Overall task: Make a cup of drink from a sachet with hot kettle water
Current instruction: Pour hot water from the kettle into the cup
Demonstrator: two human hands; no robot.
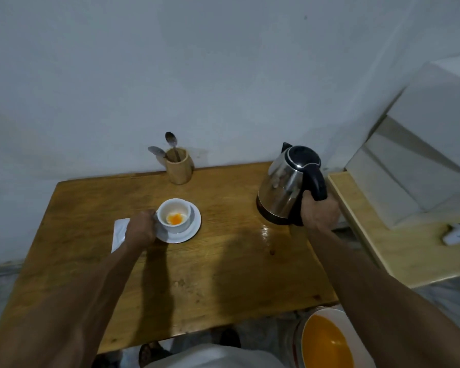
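Observation:
A white cup (176,214) stands on a white saucer (190,231) near the middle of the wooden table (223,274). Orange powder lies in the cup's bottom. My left hand (141,229) is closed on the cup's left side, at its handle. A white sachet (120,232) lies flat just left of the saucer, partly hidden by that hand. A steel kettle (284,187) with a black lid and handle is at the table's right side, tilted slightly left. My right hand (319,211) grips its black handle.
A wooden holder (179,168) with two spoons stands at the table's back edge by the wall. A lighter wooden shelf (398,235) adjoins on the right, with white steps above it. A bowl of orange liquid (324,341) sits low at the front right.

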